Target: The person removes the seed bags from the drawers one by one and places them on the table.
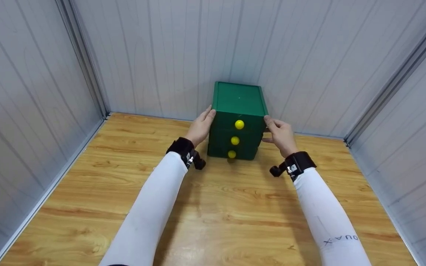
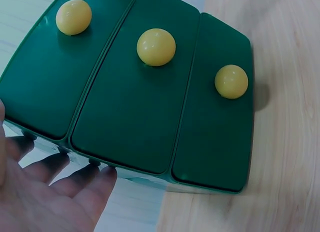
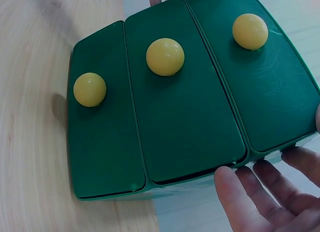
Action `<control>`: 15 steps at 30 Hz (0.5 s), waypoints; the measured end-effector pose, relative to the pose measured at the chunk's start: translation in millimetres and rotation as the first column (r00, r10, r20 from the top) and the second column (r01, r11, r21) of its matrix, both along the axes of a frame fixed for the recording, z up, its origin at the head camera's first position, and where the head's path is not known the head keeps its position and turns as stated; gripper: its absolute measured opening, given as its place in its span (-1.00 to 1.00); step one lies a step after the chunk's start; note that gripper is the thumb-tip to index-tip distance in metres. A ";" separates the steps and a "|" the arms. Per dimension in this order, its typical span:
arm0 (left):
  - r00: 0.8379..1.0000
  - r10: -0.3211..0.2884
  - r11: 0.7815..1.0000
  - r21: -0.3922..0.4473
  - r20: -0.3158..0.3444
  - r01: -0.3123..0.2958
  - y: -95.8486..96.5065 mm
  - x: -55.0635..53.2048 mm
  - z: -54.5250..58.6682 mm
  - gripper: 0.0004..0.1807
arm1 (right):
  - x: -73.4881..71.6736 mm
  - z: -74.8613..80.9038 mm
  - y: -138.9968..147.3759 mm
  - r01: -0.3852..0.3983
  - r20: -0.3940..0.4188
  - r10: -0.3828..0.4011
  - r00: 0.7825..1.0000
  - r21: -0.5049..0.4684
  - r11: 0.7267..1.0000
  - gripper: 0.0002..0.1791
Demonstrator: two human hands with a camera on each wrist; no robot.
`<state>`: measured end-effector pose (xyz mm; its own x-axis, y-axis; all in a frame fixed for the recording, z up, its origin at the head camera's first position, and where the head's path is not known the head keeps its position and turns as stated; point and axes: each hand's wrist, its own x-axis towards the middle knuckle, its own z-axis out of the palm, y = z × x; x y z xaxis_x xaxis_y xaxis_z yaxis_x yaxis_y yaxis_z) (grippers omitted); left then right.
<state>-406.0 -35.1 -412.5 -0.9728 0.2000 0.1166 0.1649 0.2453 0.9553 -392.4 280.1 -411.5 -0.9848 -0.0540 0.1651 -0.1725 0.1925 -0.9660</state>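
A small green drawer box [image 1: 240,98] stands upright against the back wall, its three drawers shut, each with a round yellow knob [image 1: 239,124]. On its left side rests my left hand [image 1: 201,127], thumb at the upper front corner. In the left wrist view the fairly straight fingers [image 2: 102,184] touch the side wall with their tips, palm away from it. My right hand [image 1: 281,135] touches the opposite side, thumb at the top corner. Its fingertips [image 3: 227,179] meet the side wall in the right wrist view. The back of the box is hidden.
The box is on a wood-grain tabletop [image 1: 220,214]. Pale panels enclose it: a back wall [image 1: 168,55], a left wall [image 1: 20,92] and a right wall [image 1: 409,147]. Each wrist wears a black strap [image 1: 179,147] with a small camera [image 1: 199,162].
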 end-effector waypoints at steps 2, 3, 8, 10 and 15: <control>1.000 0.005 1.000 -0.017 -0.002 -0.005 0.0 -0.9 0.9 -0.21 | 0.0 1.2 -0.7 0.001 0.005 -0.001 1.000 0.003 1.000 -0.27; 1.000 0.008 1.000 -0.024 -0.004 -0.009 -0.1 -1.0 1.4 -0.22 | -0.2 1.5 -1.1 0.002 0.010 -0.002 1.000 0.004 1.000 -0.27; 1.000 0.012 0.999 -0.039 -0.006 -0.013 -2.4 -1.0 3.2 -0.22 | -1.7 2.1 -2.9 0.018 0.029 -0.019 0.999 0.008 1.000 -0.26; 1.000 0.008 0.999 -0.043 -0.010 -0.008 -3.8 -0.4 4.7 -0.22 | -3.1 2.3 -3.2 0.025 0.036 -0.025 0.999 0.015 1.000 -0.26; 1.000 -0.011 0.999 -0.041 0.005 0.012 -5.4 -0.1 8.4 -0.22 | -2.5 8.3 -5.4 0.023 0.048 -0.025 0.999 0.033 0.999 -0.29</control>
